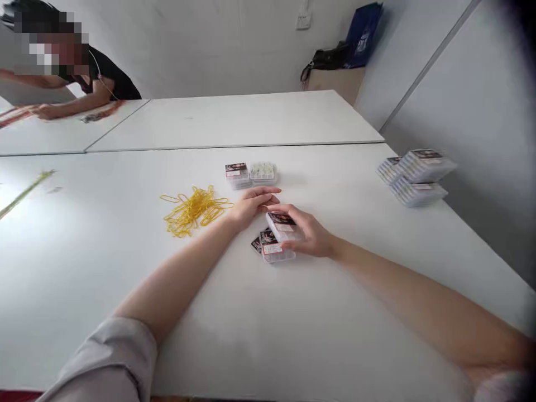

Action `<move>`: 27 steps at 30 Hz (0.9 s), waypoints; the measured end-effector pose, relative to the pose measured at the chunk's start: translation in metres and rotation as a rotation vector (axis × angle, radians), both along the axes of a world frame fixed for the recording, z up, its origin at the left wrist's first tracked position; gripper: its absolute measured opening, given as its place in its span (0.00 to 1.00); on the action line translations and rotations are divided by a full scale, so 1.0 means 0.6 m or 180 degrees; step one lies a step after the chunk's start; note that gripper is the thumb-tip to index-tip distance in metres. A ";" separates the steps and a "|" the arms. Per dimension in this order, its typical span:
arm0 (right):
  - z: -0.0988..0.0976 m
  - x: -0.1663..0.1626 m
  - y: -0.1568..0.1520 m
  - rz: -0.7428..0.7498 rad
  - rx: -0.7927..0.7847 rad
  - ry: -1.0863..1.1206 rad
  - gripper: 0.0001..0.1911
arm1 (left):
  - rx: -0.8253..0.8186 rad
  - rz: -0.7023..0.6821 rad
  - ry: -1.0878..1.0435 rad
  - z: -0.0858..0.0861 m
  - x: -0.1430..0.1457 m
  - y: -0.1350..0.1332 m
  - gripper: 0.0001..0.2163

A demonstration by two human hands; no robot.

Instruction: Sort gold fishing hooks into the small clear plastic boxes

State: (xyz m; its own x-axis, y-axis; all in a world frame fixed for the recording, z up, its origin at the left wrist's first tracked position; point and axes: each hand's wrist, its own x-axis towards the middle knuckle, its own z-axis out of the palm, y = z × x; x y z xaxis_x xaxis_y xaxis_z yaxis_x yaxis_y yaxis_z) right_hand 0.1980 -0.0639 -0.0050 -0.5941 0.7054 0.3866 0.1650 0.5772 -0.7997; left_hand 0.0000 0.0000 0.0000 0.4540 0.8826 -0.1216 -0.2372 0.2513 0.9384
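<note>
My right hand (310, 231) grips a small clear plastic box (280, 223) with a black and white label, fingers on its far side and thumb on its near side. The box is tilted above another labelled box (274, 249) on the table, with a dark label corner showing beside that one. My left hand (253, 205) lies just beyond, fingers stretched out and holding nothing visible; its fingertips come close to my right fingers. Behind it sit a box with a black label (237, 174) and an open-looking clear box (263, 173) with small pale pieces inside.
Yellow rubber bands (195, 211) lie in a loose pile left of my left hand. Stacked boxes (419, 176) stand near the table's right edge. A green strand (27, 192) lies far left. Another person (100, 78) works at the adjoining table (234, 120).
</note>
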 end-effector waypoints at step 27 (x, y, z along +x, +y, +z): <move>-0.007 -0.005 -0.001 0.0058 0.0425 -0.0364 0.38 | 0.0201 0.0115 0.0223 -0.006 0.004 0.002 0.12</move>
